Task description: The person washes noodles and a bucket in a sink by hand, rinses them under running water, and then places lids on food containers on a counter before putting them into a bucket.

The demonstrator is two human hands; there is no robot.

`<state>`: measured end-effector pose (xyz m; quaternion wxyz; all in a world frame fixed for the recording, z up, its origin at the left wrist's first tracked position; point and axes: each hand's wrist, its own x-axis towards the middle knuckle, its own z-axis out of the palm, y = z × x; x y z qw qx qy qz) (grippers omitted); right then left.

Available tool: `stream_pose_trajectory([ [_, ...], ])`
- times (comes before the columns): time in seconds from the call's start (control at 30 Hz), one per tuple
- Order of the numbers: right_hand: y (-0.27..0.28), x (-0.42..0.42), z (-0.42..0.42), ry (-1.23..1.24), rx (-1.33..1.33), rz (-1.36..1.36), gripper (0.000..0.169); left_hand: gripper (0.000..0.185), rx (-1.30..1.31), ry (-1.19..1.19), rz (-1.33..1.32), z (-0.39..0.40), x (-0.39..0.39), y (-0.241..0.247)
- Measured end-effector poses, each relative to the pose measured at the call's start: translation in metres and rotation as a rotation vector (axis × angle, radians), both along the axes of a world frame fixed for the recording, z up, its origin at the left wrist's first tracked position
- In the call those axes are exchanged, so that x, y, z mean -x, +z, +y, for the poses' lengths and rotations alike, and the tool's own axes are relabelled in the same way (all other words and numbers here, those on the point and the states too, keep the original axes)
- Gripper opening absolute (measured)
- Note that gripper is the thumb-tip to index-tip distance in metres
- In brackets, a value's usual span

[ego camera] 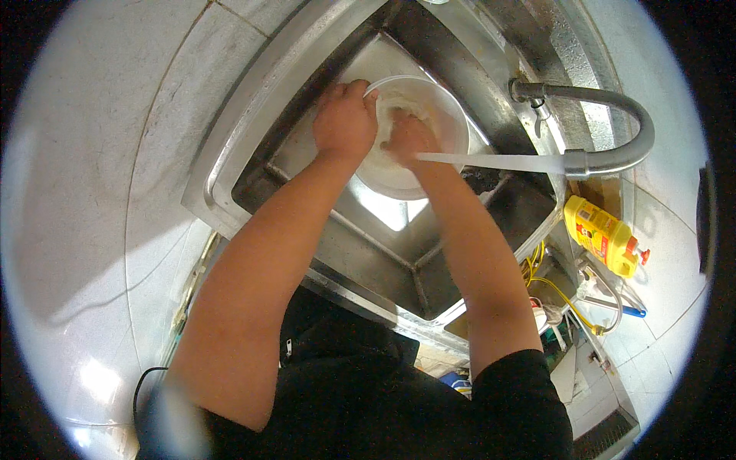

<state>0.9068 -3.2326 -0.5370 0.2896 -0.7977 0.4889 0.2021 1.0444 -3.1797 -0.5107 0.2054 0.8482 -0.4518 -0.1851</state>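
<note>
A translucent white plastic tub sits inside the stainless steel sink basin. My left hand grips its rim at the left, thumb over the edge. My right hand is down inside the tub, its fingers blurred and partly hidden; whether they hold anything is unclear. Cloudy, whitish water shows around those fingers. From the curved metal faucet at the right, a stream of water runs across to my right wrist.
Right of the sink stands a yellow bottle with a red pump top. Below it are a yellow hose and a blue-handled tool. A tiled wall borders the sink's left side.
</note>
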Motion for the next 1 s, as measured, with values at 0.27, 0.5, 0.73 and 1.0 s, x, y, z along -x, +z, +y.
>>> stream_pose_trajectory([
  [0.27,-0.017,-0.034,0.013,-0.211,-0.083,-0.011,0.035,0.026,0.023,-0.007,-0.015,0.004,-0.004,0.001],
  [0.5,0.029,0.016,0.007,-0.085,0.000,-0.192,0.036,0.025,0.067,-0.032,-0.027,0.003,-0.001,0.000],
  [0.73,0.037,0.026,0.001,-0.129,-0.021,-0.376,0.038,0.024,0.005,-0.001,0.022,0.003,-0.002,-0.001],
  [1.0,0.064,0.007,-0.009,-0.194,0.236,-0.180,0.029,0.026,0.101,-0.029,-0.039,0.003,-0.002,-0.004],
])
